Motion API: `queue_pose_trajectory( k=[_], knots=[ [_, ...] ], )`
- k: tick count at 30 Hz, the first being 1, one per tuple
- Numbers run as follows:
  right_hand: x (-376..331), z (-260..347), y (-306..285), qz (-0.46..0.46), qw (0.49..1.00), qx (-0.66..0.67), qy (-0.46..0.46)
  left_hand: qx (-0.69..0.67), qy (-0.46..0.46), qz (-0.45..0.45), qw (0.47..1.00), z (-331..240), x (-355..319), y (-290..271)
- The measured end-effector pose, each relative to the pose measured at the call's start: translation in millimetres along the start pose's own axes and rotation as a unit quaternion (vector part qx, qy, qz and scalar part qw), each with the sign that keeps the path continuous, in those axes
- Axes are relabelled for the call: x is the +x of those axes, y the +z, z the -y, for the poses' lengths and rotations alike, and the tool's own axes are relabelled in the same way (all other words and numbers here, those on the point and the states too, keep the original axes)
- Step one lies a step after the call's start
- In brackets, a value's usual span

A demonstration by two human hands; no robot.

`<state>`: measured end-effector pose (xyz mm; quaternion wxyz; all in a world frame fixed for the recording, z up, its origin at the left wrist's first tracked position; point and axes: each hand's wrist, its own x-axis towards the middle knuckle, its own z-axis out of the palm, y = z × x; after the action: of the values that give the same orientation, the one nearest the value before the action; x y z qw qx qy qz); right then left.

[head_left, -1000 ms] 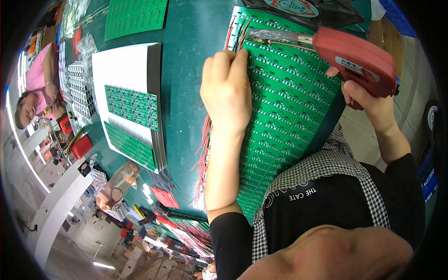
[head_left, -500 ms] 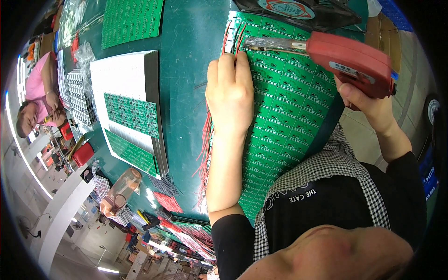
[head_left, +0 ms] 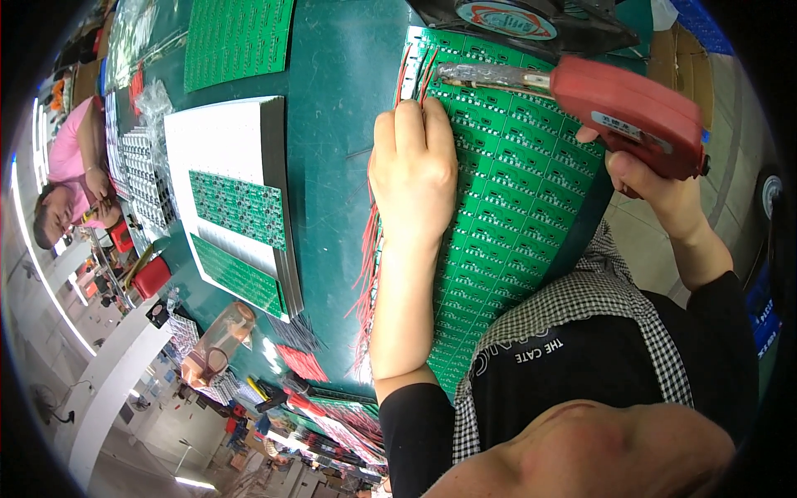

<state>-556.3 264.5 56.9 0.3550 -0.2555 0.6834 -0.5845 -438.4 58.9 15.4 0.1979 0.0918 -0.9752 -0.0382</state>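
A long green circuit board panel (head_left: 515, 207) lies on the dark green table (head_left: 340, 124), with thin red wires (head_left: 365, 257) sticking out along its left edge. My left hand (head_left: 413, 170) rests flat on the panel's left side, fingers together, pressing near the wires at the top. My right hand (head_left: 643, 178) grips a red soldering gun (head_left: 623, 112). Its metal tip (head_left: 452, 73) points left and sits at the panel's top left corner, just above my left fingertips.
A stack of white trays (head_left: 237, 199) with smaller green boards stands left of the panel. Another green panel (head_left: 237, 37) lies at the far end. A fan (head_left: 515, 21) sits above the panel. A person in pink (head_left: 70, 178) works at the far left.
My left hand slid a little up the panel toward its top corner. The soldering gun's tip stayed at the top left corner of the panel.
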Motion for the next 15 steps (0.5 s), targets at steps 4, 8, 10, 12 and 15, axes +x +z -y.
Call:
queue_pose_trajectory(
  k=[4,8,10,12,15],
  knots=[
    [-0.4,-1.9,1.2,0.007,1.0,-0.007,0.015,0.011,0.001,0.005,1.0,-0.5,-1.3,-0.6],
    [-1.0,-0.4,-0.7,0.015,0.999,-0.019,0.037,0.011,0.0,0.008,1.0,-0.6,-1.4,-0.9],
    [-0.8,0.0,-1.1,0.026,0.998,-0.028,0.042,0.003,0.0,0.004,1.0,-0.4,-1.3,-0.5],
    [-0.2,-0.8,-1.1,0.026,0.998,-0.032,0.038,0.006,-0.001,0.005,1.0,-0.6,-1.3,-1.0],
    [-3.4,-3.4,0.9,0.007,0.999,-0.006,0.043,0.008,-0.002,0.005,1.0,-0.3,-1.3,-0.8]
  ],
)
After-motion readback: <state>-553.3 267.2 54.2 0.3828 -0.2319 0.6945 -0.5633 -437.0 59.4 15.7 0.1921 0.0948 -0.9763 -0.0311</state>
